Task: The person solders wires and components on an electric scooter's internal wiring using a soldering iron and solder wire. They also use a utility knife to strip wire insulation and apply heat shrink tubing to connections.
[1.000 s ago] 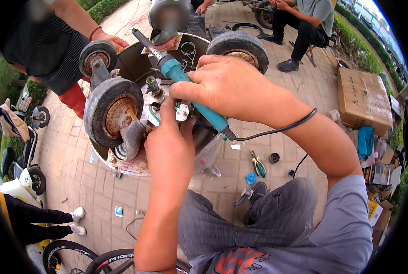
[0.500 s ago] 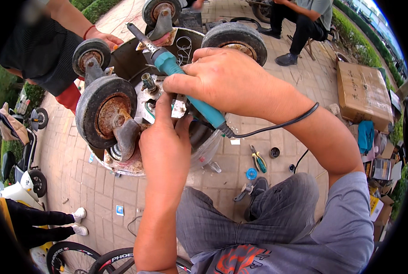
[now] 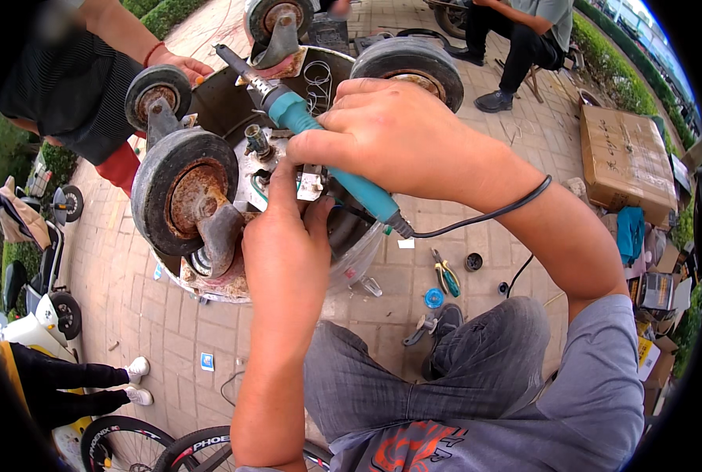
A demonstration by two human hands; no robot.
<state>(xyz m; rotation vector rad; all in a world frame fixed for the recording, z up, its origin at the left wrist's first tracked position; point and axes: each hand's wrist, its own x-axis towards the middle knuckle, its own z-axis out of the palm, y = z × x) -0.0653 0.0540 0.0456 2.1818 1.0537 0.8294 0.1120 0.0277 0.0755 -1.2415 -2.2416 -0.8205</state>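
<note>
My right hand (image 3: pixel 410 130) is wrapped around the teal handle of a soldering iron (image 3: pixel 364 197). Its metal tip points up and to the left, away from the wiring, and its black cord lies across my right forearm. My left hand (image 3: pixel 286 256) reaches into an upturned metal drum (image 3: pixel 215 101), index finger and thumb close together beside a small white part (image 3: pixel 311 184); what they pinch is hidden. Both hands meet near the fingertips. A brass fitting (image 3: pixel 256 141) stands just left of them, with a green wire nearby. Rusty caster wheels (image 3: pixel 184 193) surround the opening.
Pliers (image 3: pixel 447 275), a blue round lid (image 3: pixel 433 298) and a small black cup (image 3: pixel 473 262) lie on the paving. A cardboard box (image 3: pixel 626 161) stands at right. Another person's hand (image 3: pixel 182 64) is by the drum's far left; someone sits farther back. Bicycle wheels (image 3: pixel 127 444) are at lower left.
My right hand and the soldering iron have shifted slightly right, and the iron's rear end has dropped a little. My left hand stays nearly in place.
</note>
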